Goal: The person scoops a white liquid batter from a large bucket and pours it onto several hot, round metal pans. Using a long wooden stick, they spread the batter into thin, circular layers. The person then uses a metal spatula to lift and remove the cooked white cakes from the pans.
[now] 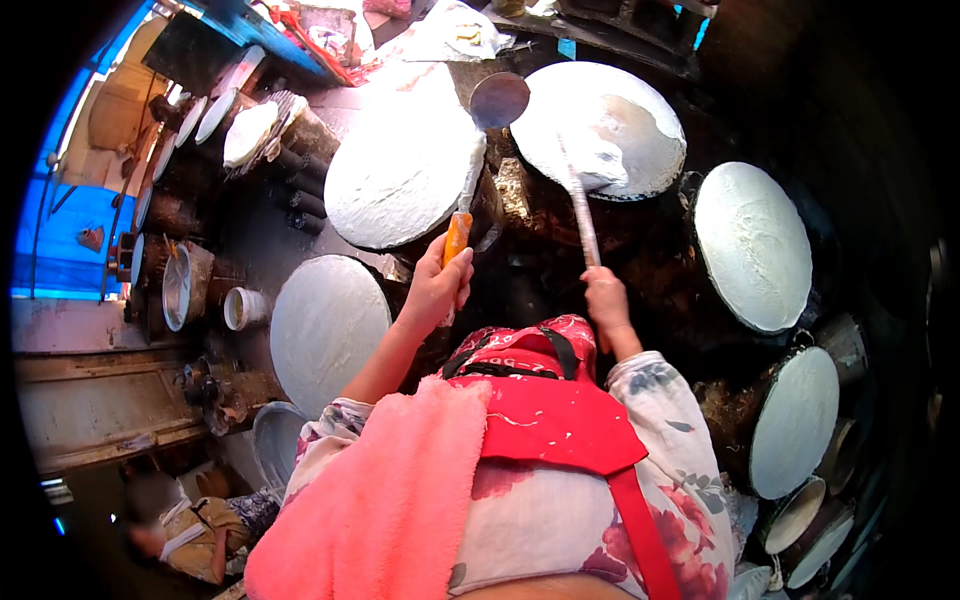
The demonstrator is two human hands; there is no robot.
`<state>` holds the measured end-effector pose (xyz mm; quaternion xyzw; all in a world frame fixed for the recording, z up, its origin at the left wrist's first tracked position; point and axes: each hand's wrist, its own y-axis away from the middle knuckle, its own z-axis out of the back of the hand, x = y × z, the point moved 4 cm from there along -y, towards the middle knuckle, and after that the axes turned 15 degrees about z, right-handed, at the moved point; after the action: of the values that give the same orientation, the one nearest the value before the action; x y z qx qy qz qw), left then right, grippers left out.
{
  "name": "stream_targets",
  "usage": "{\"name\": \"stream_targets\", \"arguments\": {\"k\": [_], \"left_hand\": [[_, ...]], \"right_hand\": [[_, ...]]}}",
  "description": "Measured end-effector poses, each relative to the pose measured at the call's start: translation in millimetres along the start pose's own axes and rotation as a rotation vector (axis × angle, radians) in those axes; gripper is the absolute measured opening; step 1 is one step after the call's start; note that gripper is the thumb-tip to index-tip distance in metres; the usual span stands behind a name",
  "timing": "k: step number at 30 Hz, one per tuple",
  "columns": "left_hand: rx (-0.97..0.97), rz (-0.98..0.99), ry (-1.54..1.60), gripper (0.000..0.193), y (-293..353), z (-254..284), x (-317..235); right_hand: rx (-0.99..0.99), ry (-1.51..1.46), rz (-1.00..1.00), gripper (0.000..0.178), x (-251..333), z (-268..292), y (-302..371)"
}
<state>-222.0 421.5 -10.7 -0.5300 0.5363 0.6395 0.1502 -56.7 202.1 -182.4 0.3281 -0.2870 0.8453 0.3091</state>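
Observation:
My left hand (438,282) is closed round the orange handle of a ladle (499,100), whose round grey metal head is raised between two round griddles. My right hand (608,303) grips a long pale stick (584,222), slightly blurred. Its far end reaches the griddle at the back right (560,105), which is coated in white, with a greyer patch and a bunched white fold near the stick's end. Close to the ladle's shaft lies another white-covered griddle (400,165). Whether the stick carries a head is unclear.
More white-topped rounds stand around me: one at the left (328,330), one at the right (752,245) and one lower right (795,425). A white bucket (245,308) and stacked dark cylinders (305,190) are at the left. Another person (200,535) is at the lower left.

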Motion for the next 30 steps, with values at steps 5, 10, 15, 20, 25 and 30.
{"name": "stream_targets", "arguments": {"k": [5, 10, 15, 20, 25, 30], "left_hand": [[0.014, 0.066, -0.039, 0.038, 2.5, -1.0, 4.1], [0.068, 0.109, 0.015, 0.036, -3.9, -8.0, -3.2], [0.052, 0.128, 0.007, 0.033, -8.7, -10.9, -3.0], [0.031, 0.159, 0.01, 0.032, -11.0, -18.9, -7.2], [0.051, 0.175, -0.02, 0.032, -25.2, -28.7, -9.1], [0.046, 0.196, -0.031, 0.033, -9.9, -27.0, 3.3]], "right_hand": [[-0.093, -0.188, -0.406, 0.025, -22.0, 39.7, 25.7], [0.003, 0.072, -0.219, 0.031, -13.1, 44.7, 21.0], [-0.079, -0.014, -0.358, 0.03, -41.7, 75.5, 16.4], [0.002, 0.252, -0.262, 0.03, -48.0, 78.6, 24.1], [-0.056, 0.166, -0.265, 0.032, -62.6, 90.1, -6.8], [-0.001, 0.225, -0.406, 0.034, -60.0, 96.3, 34.1]]}}
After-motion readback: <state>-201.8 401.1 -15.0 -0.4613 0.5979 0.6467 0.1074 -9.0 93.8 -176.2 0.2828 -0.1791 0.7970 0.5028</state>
